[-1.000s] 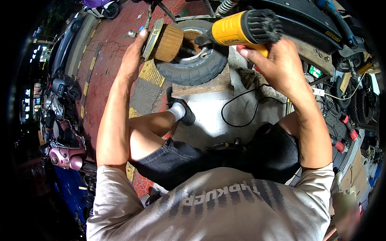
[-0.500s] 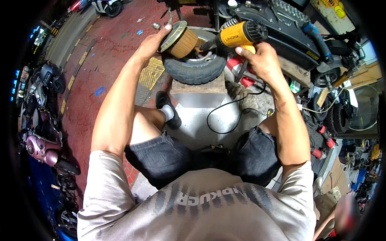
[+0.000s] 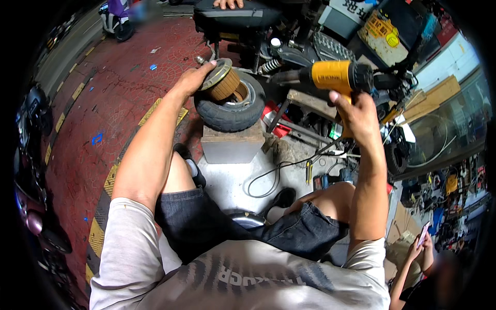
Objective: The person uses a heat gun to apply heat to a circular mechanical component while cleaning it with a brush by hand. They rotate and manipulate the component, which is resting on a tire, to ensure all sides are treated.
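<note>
Left hand (image 3: 195, 78) gripping the copper-wound motor core (image 3: 223, 82), now tilted at the rim of the small tyre (image 3: 232, 106) on its block, right hand (image 3: 356, 114) clasping the yellow heat gun (image 3: 338, 77), swung further right, away from the core

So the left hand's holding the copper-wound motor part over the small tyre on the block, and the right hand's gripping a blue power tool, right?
Not quite: the power tool in the right hand is yellow, not blue, as the head view shows. The rest stands.
</note>
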Demonstrator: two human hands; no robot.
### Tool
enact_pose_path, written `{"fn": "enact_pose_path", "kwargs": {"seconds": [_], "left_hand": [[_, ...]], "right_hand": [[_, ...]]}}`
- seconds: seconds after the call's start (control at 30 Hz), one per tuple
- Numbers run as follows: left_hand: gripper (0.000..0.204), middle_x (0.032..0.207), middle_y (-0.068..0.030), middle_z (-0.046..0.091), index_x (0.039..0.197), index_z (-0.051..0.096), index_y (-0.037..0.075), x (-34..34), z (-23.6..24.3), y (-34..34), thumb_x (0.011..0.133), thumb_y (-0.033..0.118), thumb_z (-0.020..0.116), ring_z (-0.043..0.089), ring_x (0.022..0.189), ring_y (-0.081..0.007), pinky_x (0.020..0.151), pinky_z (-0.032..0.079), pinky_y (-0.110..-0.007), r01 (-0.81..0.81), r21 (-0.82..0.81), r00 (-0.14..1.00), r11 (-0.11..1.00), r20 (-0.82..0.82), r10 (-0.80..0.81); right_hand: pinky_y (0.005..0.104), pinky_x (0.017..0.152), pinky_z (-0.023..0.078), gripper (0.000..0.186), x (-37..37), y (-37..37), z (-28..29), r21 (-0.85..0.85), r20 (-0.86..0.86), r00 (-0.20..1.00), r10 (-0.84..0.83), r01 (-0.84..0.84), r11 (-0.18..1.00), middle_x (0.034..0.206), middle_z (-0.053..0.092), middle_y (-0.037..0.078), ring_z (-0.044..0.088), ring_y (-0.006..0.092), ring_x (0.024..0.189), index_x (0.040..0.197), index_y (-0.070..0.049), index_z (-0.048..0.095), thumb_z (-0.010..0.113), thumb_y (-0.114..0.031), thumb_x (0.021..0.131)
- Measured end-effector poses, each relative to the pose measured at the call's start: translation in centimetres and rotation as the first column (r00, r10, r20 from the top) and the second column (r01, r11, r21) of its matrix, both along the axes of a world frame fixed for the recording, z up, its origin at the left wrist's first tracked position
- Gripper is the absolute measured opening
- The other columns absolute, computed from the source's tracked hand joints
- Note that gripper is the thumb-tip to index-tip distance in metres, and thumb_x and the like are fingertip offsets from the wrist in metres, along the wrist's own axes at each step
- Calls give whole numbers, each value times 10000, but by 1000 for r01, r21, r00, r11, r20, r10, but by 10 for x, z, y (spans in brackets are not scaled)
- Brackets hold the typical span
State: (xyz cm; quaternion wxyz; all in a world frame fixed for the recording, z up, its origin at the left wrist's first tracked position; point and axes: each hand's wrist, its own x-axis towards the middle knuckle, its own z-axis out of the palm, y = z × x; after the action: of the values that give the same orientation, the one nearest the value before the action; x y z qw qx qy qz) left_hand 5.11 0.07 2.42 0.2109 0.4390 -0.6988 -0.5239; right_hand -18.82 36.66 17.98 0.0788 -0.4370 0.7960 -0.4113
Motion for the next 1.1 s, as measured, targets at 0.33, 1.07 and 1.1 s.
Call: {"fn": "enact_pose_path", "kwargs": {"seconds": [0.33, 1.07, 1.1], "left_hand": [[988, 1176, -237, 704, 1250, 698, -83, -19, 5, 6, 819, 805, 675, 675, 1027, -312, 835, 529, -426, -68, -9, 996, 998, 56, 68], [967, 1250, -259, 703, 1285, 682, -127, -17, 33, 24, 903, 761, 626, 672, 1164, -306, 992, 514, -390, -12, -54, 990, 998, 142, 20], [966, 1258, -258, 700, 1294, 677, -126, -18, 35, 26, 905, 756, 629, 669, 1170, -305, 995, 513, -389, -7, -39, 989, 999, 145, 12]], "right_hand": [[442, 654, 521, 520, 12, -28, -55, 54, -50, 999, -21, 24, 998, 675, 652, 201, 665, 295, 634, 877, 98, 712, 770, -417, 919], [351, 767, 584, 444, -26, -140, -96, 197, 200, 975, 103, -142, 970, 856, 769, 124, 754, 222, 788, 1076, 33, 775, 768, -387, 933], [340, 755, 582, 437, -33, -143, -103, 182, 189, 975, 114, -149, 972, 852, 768, 113, 750, 205, 778, 1067, 32, 776, 770, -385, 935]]}}
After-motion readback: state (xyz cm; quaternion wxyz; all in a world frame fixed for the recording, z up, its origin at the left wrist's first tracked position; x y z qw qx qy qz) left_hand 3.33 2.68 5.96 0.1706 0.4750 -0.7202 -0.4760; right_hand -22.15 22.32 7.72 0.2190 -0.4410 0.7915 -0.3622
